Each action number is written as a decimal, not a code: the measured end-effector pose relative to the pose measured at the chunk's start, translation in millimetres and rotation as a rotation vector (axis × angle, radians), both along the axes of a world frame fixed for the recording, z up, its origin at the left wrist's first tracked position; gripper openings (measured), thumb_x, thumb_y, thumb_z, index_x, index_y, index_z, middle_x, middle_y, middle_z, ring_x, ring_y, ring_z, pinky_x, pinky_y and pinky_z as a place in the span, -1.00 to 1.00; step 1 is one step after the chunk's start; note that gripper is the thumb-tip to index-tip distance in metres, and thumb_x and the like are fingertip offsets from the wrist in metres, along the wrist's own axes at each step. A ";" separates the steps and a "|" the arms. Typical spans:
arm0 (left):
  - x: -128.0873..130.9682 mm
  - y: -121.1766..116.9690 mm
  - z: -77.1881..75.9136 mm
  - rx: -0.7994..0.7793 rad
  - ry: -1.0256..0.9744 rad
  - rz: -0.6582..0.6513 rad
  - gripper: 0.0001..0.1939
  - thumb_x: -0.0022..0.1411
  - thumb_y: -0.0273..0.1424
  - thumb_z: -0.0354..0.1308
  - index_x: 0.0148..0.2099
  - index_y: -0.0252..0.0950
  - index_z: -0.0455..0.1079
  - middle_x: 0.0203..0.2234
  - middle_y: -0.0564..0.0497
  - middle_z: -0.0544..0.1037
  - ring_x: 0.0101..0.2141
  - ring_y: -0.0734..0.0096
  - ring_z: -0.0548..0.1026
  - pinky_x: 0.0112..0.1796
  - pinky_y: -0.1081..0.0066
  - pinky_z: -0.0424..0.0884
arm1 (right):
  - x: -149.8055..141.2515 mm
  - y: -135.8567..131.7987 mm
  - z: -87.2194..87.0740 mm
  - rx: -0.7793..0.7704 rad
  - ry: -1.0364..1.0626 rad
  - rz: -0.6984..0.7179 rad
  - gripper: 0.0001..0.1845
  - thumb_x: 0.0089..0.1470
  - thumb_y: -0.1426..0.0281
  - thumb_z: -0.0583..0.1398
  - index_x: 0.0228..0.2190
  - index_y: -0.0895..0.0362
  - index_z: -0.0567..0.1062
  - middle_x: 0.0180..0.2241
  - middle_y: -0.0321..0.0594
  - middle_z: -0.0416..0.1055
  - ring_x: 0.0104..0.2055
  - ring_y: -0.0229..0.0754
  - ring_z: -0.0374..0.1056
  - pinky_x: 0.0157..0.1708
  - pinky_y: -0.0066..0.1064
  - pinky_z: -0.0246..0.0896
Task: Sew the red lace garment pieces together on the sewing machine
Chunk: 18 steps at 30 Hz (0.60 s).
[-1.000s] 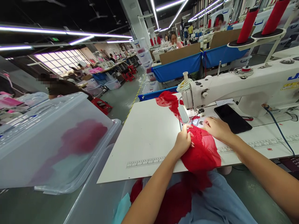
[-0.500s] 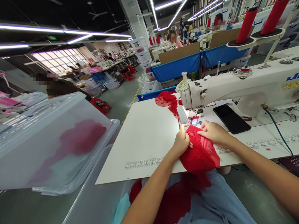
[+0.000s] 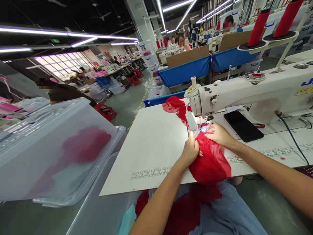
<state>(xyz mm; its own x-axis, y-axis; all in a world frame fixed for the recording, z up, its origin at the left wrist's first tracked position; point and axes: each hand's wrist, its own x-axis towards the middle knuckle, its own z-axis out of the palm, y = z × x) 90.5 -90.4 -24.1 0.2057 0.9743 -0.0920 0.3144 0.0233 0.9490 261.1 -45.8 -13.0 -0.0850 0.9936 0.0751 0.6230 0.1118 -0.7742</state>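
Sheer red fabric (image 3: 210, 161) with a lacy band runs from the needle area of a white sewing machine (image 3: 232, 88) over the table's front edge to my lap. My left hand (image 3: 191, 148) is closed on its left edge, fingers curled. On the other side, my right hand (image 3: 218, 134) pinches the top right of the cloth, close beside the presser foot (image 3: 200, 128). The tip of the cloth lies at the foot; whether it sits under it I cannot tell. More red fabric (image 3: 174, 105) lies bunched behind the needle.
A black phone (image 3: 243, 125) lies right of my right hand. The white table (image 3: 149, 140) carries a printed ruler along its front. Translucent plastic bins (image 3: 56, 153) stand at the left. Red thread cones (image 3: 259, 27) rise above the machine. Other people sit at machines farther back.
My right hand has shifted slightly up toward the presser foot, its fingers now nearer the needle. My left hand stays on the fabric's left edge, almost unmoved.
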 end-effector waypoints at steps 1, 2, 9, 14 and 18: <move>0.5 -0.3 -0.3 0.016 0.019 -0.016 -0.46 0.24 -0.61 -0.13 0.25 -0.26 0.06 -0.65 0.27 0.28 -0.66 0.43 0.48 -0.52 0.47 0.47 | 1.9 -0.7 2.1 0.033 0.002 -0.020 -0.80 -0.06 0.43 0.18 -0.31 0.06 0.35 -0.44 -0.27 0.50 -0.40 -0.11 0.45 -0.34 -0.29 0.34; 0.9 -0.7 -0.6 0.043 0.050 -0.041 -0.47 0.23 -0.62 -0.15 0.22 -0.23 0.11 -0.62 0.24 0.31 -0.66 0.46 0.46 -0.54 0.49 0.45 | 3.5 -2.7 4.3 0.069 0.001 -0.043 -0.82 -0.05 0.45 0.16 -0.31 0.06 0.35 -0.41 -0.23 0.51 -0.37 -0.11 0.45 -0.29 -0.26 0.34; 0.9 -1.6 2.5 0.214 0.228 -0.133 -0.81 0.20 -0.60 -0.03 -0.30 -0.25 0.35 -0.27 0.00 0.47 -0.49 0.50 0.46 -0.41 0.46 0.47 | -6.9 -38.0 -7.2 0.260 0.061 0.108 -0.86 0.12 0.45 0.03 -0.34 0.07 0.38 -0.24 -0.13 0.48 -0.24 -0.11 0.45 -0.23 -0.25 0.40; -4.7 5.7 14.8 0.047 0.247 -0.120 -0.85 0.30 -0.47 -0.03 -0.21 -0.30 0.37 -0.43 0.03 0.52 -0.54 0.45 0.49 -0.45 0.44 0.44 | -2.2 -37.5 -28.5 0.419 -0.178 0.316 -0.68 0.18 0.50 -0.02 -0.14 0.17 0.48 -0.05 0.04 0.51 -0.05 0.01 0.46 -0.04 -0.09 0.42; -8.7 20.3 19.4 0.143 0.397 -0.030 -0.70 0.27 -0.33 0.08 -0.51 -0.23 0.19 -0.65 0.12 0.32 -0.56 0.43 0.36 -0.46 0.44 0.32 | 15.2 -20.5 -30.5 0.506 -0.362 0.474 -0.53 0.09 0.57 0.04 0.02 0.18 0.49 0.10 0.00 0.47 0.08 0.04 0.40 0.09 -0.06 0.35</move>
